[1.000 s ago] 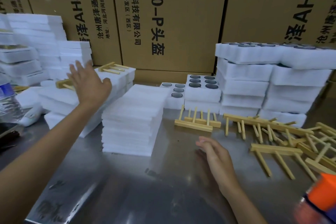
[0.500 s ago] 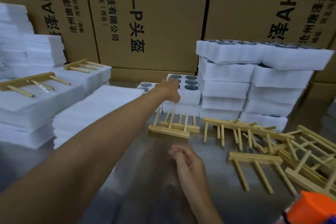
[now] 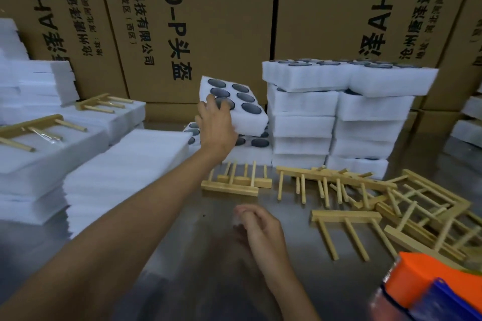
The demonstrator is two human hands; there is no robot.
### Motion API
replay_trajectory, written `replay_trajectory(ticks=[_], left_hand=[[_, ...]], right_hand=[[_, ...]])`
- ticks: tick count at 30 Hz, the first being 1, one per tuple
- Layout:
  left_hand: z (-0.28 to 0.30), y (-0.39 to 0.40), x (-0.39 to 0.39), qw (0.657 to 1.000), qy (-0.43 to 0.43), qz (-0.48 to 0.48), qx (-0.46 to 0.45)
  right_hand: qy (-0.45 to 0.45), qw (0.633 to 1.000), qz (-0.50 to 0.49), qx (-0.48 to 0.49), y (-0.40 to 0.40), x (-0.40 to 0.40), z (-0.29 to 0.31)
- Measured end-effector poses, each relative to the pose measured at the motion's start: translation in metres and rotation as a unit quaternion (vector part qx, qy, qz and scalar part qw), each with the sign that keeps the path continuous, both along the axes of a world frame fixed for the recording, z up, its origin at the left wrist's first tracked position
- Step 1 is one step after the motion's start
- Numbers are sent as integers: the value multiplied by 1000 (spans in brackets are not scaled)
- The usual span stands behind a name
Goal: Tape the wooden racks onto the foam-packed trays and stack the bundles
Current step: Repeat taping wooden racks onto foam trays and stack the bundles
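Left hand (image 3: 217, 122) grips tray (image 3: 234, 105), tilted, lifted off short pile. Right hand (image 3: 258, 227) loosely curled, empty, over table (image 3: 198, 255). Two finished bundles (image 3: 52, 143) at left; many racks (image 3: 391, 206) untaped.

The left hand (image 3: 217, 125) grips a white foam tray (image 3: 236, 105) by its near-left corner, holding it tilted above another tray (image 3: 250, 144) on the steel table (image 3: 182, 255). Six dark round discs sit in its pockets. The right hand (image 3: 260, 229) hovers low over the table, fingers loosely curled, holding nothing. Wooden racks (image 3: 365, 200) lie scattered to the right, in front of stacked trays (image 3: 336, 117). An orange tape dispenser (image 3: 430, 284) shows at the lower right corner.
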State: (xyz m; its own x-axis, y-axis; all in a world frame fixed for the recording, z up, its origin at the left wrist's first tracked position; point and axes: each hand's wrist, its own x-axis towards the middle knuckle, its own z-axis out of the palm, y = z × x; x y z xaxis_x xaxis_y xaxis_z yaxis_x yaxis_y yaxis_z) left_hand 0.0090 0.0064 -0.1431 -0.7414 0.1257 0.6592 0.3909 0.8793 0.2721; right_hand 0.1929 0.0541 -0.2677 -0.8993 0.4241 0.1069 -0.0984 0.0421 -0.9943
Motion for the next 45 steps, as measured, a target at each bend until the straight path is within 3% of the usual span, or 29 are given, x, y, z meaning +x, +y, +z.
replay_trajectory(ticks=[7,12,15,18,20,24,25,27,29,34,37,40,42,45], left_hand=[[-8,-64,104,983,49,-139,112],[-61,-94,183,965,30,-231,118],[-97,-104,216,957,-2,-280,79],[-116,-114,224,949,-90,-298,45],[-108,-121,219,959,-72,-269,44],[-60,-137,181,986,88,-129,57],[-48,-145,167,994,80,-63,39],[-31,-157,141,998,-35,54,-13],[-26,-161,127,985,-125,109,-38],[-24,-149,130,997,3,80,4],[-17,-138,142,993,63,91,-29],[-5,-120,166,977,180,58,-99],[-5,-100,186,958,230,13,-169],[-24,-60,219,939,217,-143,-225]], right_hand=[[18,991,-59,-116,6,15,11],[61,954,-105,-274,31,33,16],[97,933,-47,-342,40,47,17],[34,960,2,-276,41,55,13],[30,978,-36,-201,43,57,8],[51,975,-15,-214,44,62,7],[53,975,-12,-216,44,62,7],[51,975,-13,-218,43,63,8],[50,975,-17,-215,41,64,9],[54,974,-19,-221,41,66,12],[51,974,-17,-221,41,66,12],[46,974,-20,-222,41,67,13],[41,975,-30,-219,42,66,13],[24,974,-52,-219,41,65,14]])
